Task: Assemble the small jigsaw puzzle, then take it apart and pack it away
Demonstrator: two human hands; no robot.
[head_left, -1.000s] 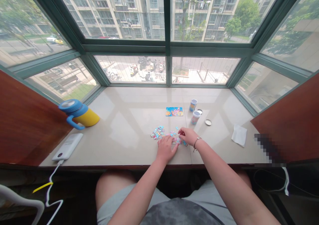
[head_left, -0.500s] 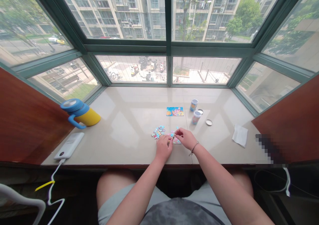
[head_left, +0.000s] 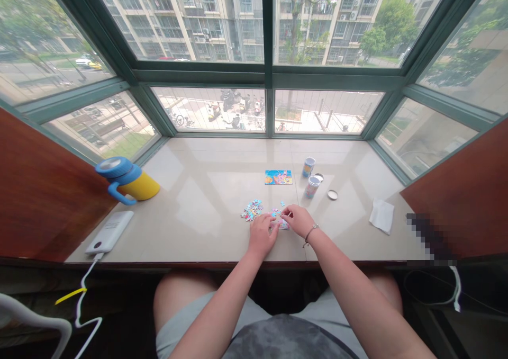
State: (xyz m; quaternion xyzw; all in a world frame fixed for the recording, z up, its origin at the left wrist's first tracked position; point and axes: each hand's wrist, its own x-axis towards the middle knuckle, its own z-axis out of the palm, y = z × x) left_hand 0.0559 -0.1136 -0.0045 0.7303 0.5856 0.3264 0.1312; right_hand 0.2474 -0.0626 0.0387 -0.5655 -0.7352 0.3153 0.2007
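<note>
Just ahead and left of the left hand's fingers (head_left: 265, 220), a loose heap of small multicoloured jigsaw pieces (head_left: 251, 211) blocks a low sweep. Beyond one stray light-blue piece (head_left: 282, 204) just ahead of the right hand's fingers (head_left: 287, 214), bare, glossy cream worktop (head_left: 226, 171) runs to a flat, rectangular blue-and-pink picture card (head_left: 278, 177), low enough to pass over. Ahead and right, two upright bluish cylindrical tins (head_left: 312, 188) stand in the way, a round silvery lid (head_left: 332, 195) lying near them. Right of the fingers, an open lane reaches a white paper tissue (head_left: 382, 216). Well left, past bare surface, stands a yellow-and-blue jug (head_left: 143, 186).
</note>
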